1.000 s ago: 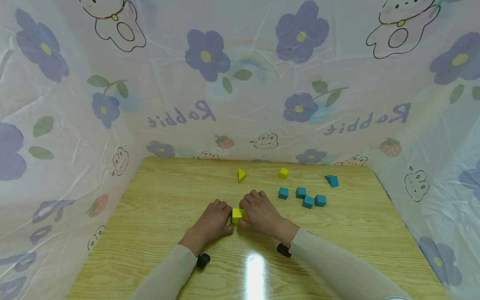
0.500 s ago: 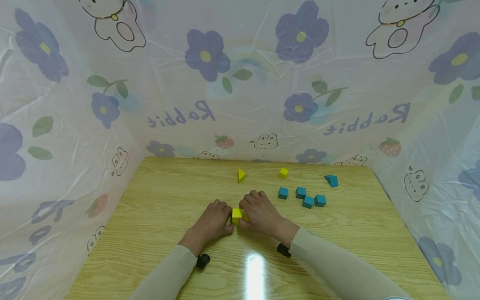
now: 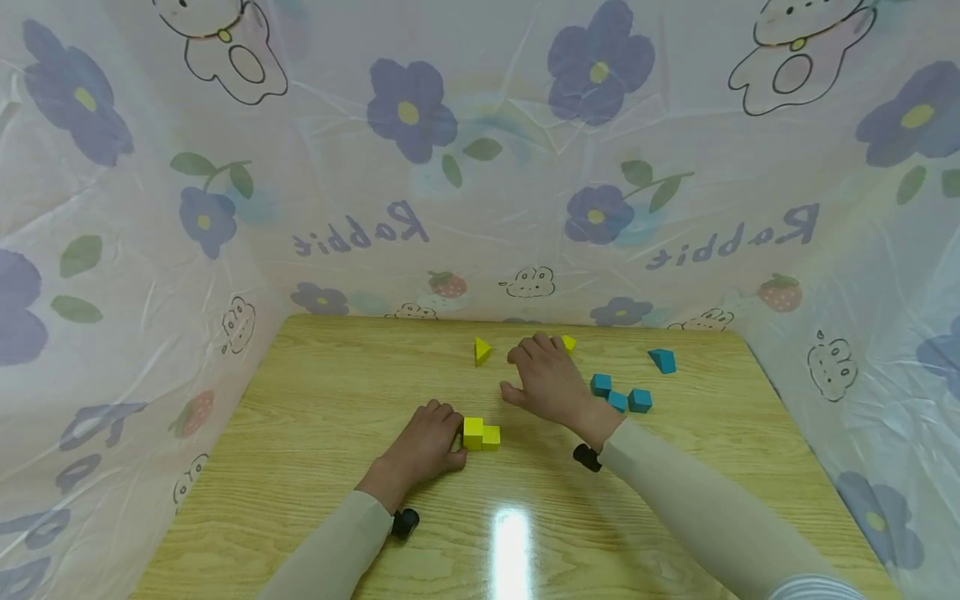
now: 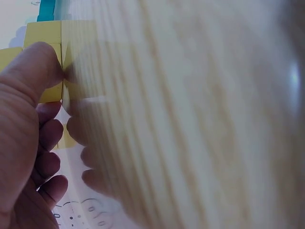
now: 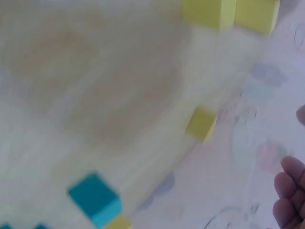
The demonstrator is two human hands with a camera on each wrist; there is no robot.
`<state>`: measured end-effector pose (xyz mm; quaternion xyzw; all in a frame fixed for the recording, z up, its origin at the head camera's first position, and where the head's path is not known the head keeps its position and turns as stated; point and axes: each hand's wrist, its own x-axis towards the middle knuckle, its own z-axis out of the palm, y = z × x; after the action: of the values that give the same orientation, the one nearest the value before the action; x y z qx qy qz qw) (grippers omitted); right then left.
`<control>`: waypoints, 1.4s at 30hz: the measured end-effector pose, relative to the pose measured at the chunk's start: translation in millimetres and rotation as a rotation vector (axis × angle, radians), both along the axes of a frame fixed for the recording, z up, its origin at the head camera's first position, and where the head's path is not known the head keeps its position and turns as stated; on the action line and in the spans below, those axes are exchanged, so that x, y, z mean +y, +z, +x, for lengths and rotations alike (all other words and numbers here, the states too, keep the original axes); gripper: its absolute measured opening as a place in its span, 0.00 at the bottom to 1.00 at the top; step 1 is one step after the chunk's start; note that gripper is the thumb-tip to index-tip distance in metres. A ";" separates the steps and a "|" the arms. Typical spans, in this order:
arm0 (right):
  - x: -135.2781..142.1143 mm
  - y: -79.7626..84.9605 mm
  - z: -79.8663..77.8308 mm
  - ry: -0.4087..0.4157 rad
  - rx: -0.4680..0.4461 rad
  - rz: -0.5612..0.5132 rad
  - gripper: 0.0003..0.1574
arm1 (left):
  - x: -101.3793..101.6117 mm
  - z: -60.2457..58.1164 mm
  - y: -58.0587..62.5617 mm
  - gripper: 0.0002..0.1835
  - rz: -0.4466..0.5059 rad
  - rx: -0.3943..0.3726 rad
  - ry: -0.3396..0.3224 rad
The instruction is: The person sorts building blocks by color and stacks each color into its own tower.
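Observation:
In the head view, my left hand (image 3: 425, 446) grips a yellow cube (image 3: 473, 433) from its left side. The left wrist view has the thumb lying across the yellow blocks (image 4: 43, 32), fingers curled beyond. A lower-looking yellow cube (image 3: 491, 438) touches the gripped one on the right. My right hand (image 3: 551, 383) is over the table farther back, its fingers spread and holding nothing. It hides one blue cube in the head view; the right wrist view shows that blue cube (image 5: 96, 199) apart from the fingers. A yellow cube (image 3: 569, 343) is partly covered behind the hand.
A yellow triangular block (image 3: 482, 352) lies toward the back. Right of my right hand are blue cubes (image 3: 640, 401) in a loose group and a blue wedge block (image 3: 663, 361). A patterned cloth (image 3: 480, 208) encloses the wooden table (image 3: 337, 367) at the back and sides.
My right hand has let go of the right yellow cube and moved back and to the right, uncovering that cube. The left hand stays where it was.

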<state>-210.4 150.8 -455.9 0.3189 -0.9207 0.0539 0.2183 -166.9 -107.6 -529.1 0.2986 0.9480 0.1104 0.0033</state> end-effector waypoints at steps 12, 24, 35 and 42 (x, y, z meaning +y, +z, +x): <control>68.1 -24.7 -48.0 -0.286 -0.086 0.076 0.27 | -0.5 -0.9 -2.0 0.20 0.005 -0.020 -0.003; 101.6 -36.7 -69.9 -0.389 -0.237 0.198 0.27 | 1.0 2.8 -1.6 0.19 0.005 -0.011 -0.008; 99.3 -50.3 -78.2 -0.408 -0.249 0.244 0.24 | 1.0 3.3 -4.0 0.19 0.009 -0.007 0.002; 97.1 -53.1 -78.5 -0.418 -0.275 0.215 0.23 | 1.1 1.8 -7.4 0.19 0.003 -0.004 0.006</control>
<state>-288.9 247.8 -509.0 0.1331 -0.9880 -0.0475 0.0625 -165.1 -106.5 -536.5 0.2958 0.9486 0.1122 0.0044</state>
